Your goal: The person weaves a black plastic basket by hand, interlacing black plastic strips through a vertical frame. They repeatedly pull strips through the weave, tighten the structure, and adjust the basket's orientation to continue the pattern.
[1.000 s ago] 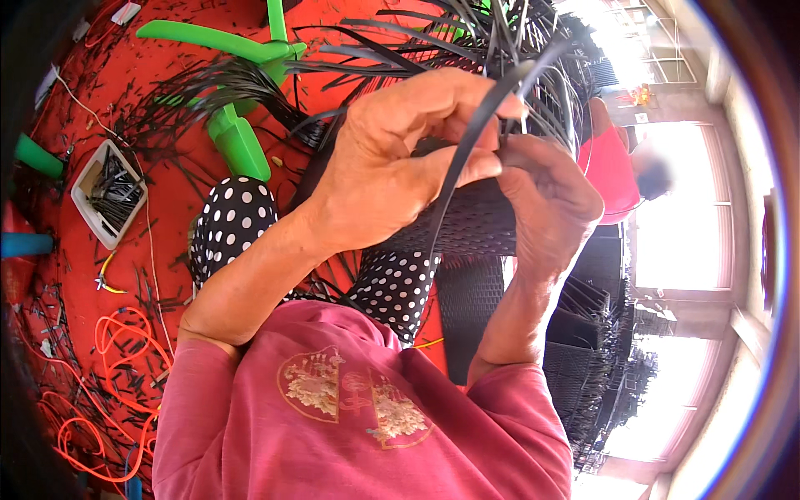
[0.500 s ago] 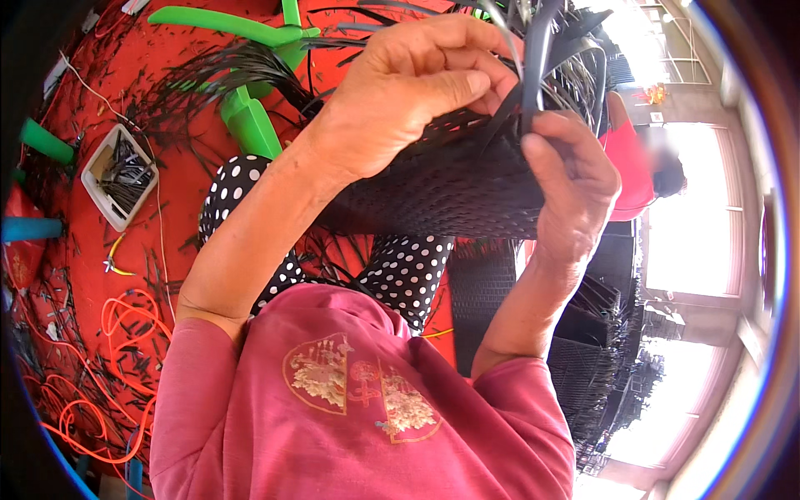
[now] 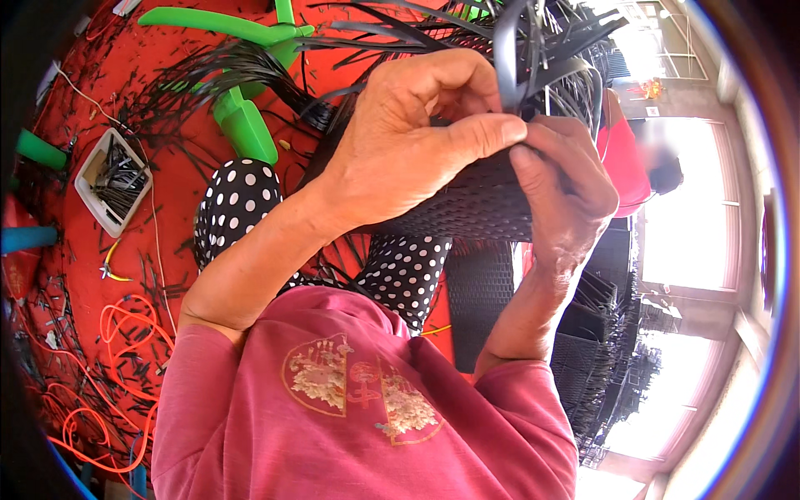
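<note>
A black woven basket with loose strips sticking up from its rim sits on my lap, held up close to the camera. My left hand grips the basket's rim, thumb pressed along the weave. My right hand pinches a black plastic strip that rises from the rim, fingertips meeting my left thumb. Both hands touch at the top edge of the weave. My polka-dot trousers show beneath the basket.
A green plastic frame lies on the red floor among scattered black strip offcuts. A white tray of offcuts sits left. Orange cord coils lower left. Stacked black baskets stand right; another person in red sits beyond.
The basket and both hands have risen nearer the camera. My left thumb has slid across the rim to meet my right fingertips, and the strip now stands more upright.
</note>
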### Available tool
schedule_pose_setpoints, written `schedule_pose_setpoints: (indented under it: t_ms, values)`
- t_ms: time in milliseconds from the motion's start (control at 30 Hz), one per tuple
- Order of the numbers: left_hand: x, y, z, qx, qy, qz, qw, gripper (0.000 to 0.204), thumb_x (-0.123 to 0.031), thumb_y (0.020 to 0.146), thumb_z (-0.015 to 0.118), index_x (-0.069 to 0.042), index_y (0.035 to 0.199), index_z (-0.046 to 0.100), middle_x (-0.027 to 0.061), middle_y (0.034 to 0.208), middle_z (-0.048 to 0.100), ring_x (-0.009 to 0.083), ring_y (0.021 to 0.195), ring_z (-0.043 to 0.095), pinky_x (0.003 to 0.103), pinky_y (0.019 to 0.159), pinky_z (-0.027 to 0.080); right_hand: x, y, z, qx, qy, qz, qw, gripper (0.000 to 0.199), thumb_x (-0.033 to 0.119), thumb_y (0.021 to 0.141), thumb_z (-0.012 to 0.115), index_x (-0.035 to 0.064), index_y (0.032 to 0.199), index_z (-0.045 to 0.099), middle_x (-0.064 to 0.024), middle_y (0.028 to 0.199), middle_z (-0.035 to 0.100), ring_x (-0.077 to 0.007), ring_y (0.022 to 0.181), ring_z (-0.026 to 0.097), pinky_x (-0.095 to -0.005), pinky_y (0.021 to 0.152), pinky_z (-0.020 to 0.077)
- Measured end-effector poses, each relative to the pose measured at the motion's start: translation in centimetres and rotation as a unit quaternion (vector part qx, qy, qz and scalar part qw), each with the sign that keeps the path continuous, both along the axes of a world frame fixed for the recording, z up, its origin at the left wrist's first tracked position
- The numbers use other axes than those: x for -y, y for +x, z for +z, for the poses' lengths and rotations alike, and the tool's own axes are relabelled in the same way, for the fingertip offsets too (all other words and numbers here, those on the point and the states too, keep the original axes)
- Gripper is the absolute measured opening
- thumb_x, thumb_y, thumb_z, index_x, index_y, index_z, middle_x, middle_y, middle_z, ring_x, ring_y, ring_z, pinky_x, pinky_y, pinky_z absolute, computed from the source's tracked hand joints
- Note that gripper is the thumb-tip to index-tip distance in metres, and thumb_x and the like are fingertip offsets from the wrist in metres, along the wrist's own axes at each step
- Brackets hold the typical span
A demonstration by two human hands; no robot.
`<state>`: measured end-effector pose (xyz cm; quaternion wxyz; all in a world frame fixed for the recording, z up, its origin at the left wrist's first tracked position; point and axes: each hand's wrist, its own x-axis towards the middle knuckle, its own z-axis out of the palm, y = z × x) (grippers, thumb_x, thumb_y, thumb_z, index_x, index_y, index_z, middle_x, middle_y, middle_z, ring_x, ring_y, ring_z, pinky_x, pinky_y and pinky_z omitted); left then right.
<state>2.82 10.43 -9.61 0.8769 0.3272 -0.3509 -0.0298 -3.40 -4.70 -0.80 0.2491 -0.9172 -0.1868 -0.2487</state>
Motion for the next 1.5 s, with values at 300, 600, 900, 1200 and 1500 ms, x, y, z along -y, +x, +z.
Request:
schedule_pose_setpoints:
  t_ms: [300, 600, 900, 1200, 1500]
  values:
    - [0.0, -1.0, 2.3, 0.021, 0.035, 0.069, 0.997, 0.036, -0.004, 0.091, 0.067, 0.003, 0.122, 0.051, 0.0034, 0.091, 0.058, 0.0057, 0.080, 0.055, 0.019, 0.070, 0.043, 0.8, -1.3, 1.5, -0.046, 0.185, 0.011, 0.982, 0.020, 0.003, 0.086, 0.068, -0.0014, 0.106, 0.070, -0.0036, 0.092, 0.067, -0.0060, 0.066, 0.054, -0.0190, 0.057, 0.0408]
    - [-7.2, -0.2, 1.7, -0.104, 0.035, 0.006, 0.994, 0.052, -0.011, 0.091, 0.063, 0.006, 0.137, 0.044, 0.0154, 0.099, 0.064, 0.0302, 0.095, 0.062, 0.040, 0.086, 0.051, 8.9, -6.5, 0.2, 0.081, 0.211, -0.204, 0.952, 0.014, 0.001, 0.089, 0.066, -0.0008, 0.103, 0.071, -0.0048, 0.090, 0.069, -0.0067, 0.074, 0.060, -0.0196, 0.065, 0.0456]
    - [-10.7, -5.4, 12.6, 0.457, 0.186, 0.575, 0.653, 0.011, 0.007, 0.087, 0.058, 0.010, 0.092, 0.067, 0.0238, 0.097, 0.068, 0.0328, 0.096, 0.066, 0.041, 0.091, 0.054, 9.9, -7.2, 2.3, 0.094, 0.028, -0.036, 0.995, 0.012, 0.000, 0.084, 0.068, 0.0008, 0.095, 0.072, -0.0058, 0.088, 0.071, -0.0100, 0.070, 0.061, -0.0222, 0.063, 0.0473]
    - [2.6, -0.1, 10.8, 0.608, 0.532, 0.308, 0.502, 0.022, -0.001, 0.080, 0.065, -0.002, 0.102, 0.064, 0.0112, 0.102, 0.063, 0.0295, 0.101, 0.057, 0.040, 0.091, 0.042, 10.2, -6.8, 5.2, 0.065, 0.222, 0.008, 0.973, 0.013, 0.004, 0.089, 0.062, -0.0031, 0.097, 0.070, -0.0058, 0.081, 0.068, -0.0078, 0.071, 0.059, -0.0230, 0.063, 0.0453]
    - [2.5, 1.3, 12.5, 0.557, 0.553, 0.225, 0.578, 0.011, -0.002, 0.082, 0.063, 0.001, 0.090, 0.056, 0.0117, 0.089, 0.055, 0.0284, 0.088, 0.054, 0.037, 0.079, 0.043, 9.4, -4.1, 7.3, 0.003, 0.090, 0.112, 0.990, 0.014, 0.004, 0.089, 0.059, -0.0054, 0.095, 0.068, -0.0094, 0.073, 0.066, -0.0115, 0.062, 0.058, -0.0284, 0.056, 0.0452]
